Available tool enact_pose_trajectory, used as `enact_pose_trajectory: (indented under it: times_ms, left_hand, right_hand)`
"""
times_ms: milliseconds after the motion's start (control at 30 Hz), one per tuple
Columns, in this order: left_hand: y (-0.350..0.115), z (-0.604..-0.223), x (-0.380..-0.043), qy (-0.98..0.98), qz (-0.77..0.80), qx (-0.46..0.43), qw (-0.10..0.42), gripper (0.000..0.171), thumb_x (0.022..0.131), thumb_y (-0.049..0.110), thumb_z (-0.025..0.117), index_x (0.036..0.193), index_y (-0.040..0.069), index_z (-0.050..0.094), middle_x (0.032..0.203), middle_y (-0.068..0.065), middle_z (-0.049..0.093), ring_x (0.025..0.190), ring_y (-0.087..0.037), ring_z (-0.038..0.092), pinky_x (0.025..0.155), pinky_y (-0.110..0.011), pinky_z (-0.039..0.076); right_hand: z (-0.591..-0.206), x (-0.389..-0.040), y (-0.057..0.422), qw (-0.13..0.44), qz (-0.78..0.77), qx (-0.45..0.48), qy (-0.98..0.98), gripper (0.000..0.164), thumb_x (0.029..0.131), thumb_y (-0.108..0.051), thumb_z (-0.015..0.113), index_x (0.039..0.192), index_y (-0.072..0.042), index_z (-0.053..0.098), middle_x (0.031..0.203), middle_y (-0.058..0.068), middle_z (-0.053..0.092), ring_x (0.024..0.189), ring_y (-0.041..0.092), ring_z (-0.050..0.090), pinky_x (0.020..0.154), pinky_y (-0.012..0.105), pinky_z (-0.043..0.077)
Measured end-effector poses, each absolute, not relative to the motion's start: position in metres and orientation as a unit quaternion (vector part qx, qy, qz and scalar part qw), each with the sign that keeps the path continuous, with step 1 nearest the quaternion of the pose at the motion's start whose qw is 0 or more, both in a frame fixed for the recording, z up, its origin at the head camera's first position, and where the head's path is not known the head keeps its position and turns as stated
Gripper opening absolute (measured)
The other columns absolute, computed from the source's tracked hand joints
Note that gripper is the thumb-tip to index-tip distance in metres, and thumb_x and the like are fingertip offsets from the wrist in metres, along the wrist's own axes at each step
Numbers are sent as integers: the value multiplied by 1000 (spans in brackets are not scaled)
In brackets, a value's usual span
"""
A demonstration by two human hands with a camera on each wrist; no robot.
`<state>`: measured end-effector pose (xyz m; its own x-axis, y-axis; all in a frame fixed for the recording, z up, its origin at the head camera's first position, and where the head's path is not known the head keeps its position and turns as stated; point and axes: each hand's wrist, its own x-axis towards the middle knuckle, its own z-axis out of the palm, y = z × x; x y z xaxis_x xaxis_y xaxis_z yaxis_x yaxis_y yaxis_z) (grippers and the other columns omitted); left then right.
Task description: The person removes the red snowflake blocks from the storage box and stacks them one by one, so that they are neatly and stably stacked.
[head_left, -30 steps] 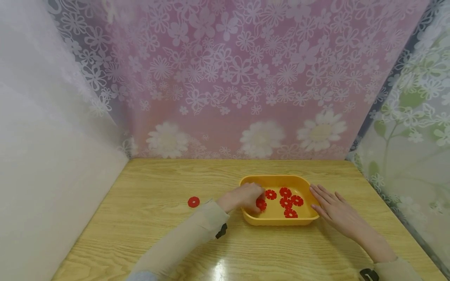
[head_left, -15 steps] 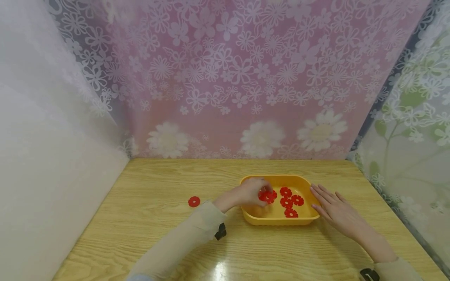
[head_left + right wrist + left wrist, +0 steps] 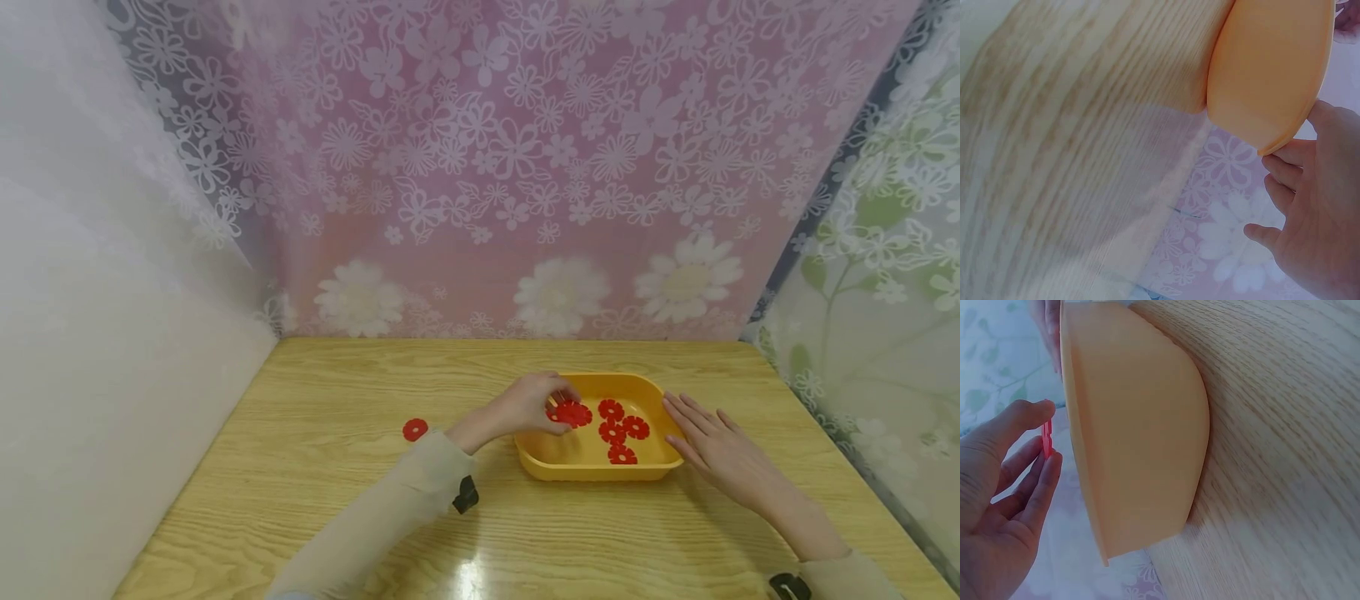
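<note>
While the left grip pinches a red disc, thin, notched, right grip unclenched

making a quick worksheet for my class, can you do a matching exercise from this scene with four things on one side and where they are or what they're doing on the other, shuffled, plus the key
1. left hand
2. right hand
3. yellow tray
4. lone red disc

A. lies on the tabletop, outside the tray
B. has several red discs inside
C. pinches a disc
D. touches the tray's rim

Pairs: 1-C, 2-D, 3-B, 4-A
</note>
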<state>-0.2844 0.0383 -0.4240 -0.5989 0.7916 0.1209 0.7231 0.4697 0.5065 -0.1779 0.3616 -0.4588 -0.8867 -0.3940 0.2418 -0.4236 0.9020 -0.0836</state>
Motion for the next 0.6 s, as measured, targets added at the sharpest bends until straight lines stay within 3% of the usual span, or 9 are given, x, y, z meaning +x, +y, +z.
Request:
enact_pose_trajectory:
  times_ms: [400, 600]
  left_hand:
    - [13, -415, -285, 856, 284, 429, 53, 37, 87, 17, 81, 122, 10, 69, 115, -2, 67, 103, -12, 64, 84, -14, 53]
    - [-5, -416, -291, 853, 315, 412, 54, 37, 87, 14, 80, 123, 8, 69, 117, -3, 67, 105, -16, 64, 88, -26, 58]
  right_hand:
    - [-458, -178, 361, 109, 73, 212, -969, 61, 104, -30, 58, 155, -4, 39, 159, 16, 39, 148, 33, 33, 119, 64, 21]
    - [-458, -177, 361, 110, 70, 212, -968, 61, 104, -30, 58, 155, -3, 39, 159, 17, 39, 148, 33, 34, 118, 65, 23]
